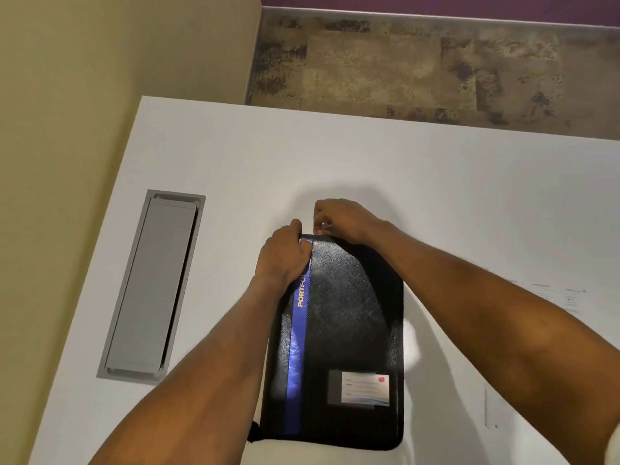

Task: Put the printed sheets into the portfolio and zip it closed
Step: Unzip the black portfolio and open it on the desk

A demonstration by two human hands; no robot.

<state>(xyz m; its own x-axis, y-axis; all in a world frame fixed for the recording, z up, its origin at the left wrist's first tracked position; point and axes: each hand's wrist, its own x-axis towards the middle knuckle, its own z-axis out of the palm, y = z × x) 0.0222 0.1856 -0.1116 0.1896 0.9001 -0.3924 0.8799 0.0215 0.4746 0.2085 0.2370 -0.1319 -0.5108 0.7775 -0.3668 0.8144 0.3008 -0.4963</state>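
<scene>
White desk (436, 182), mottled carpet (419, 68)

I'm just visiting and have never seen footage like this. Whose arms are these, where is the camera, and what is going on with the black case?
There is no robot: a person wears a camera on the head, looking down at their own arms. On the white table lies a black portfolio with a blue stripe, cover closed. The left hand grips its far corner; the right hand pinches something small at the far edge, probably the zip pull. Faint printed sheets lie to the right, and a grey cable hatch sits at left.
</scene>
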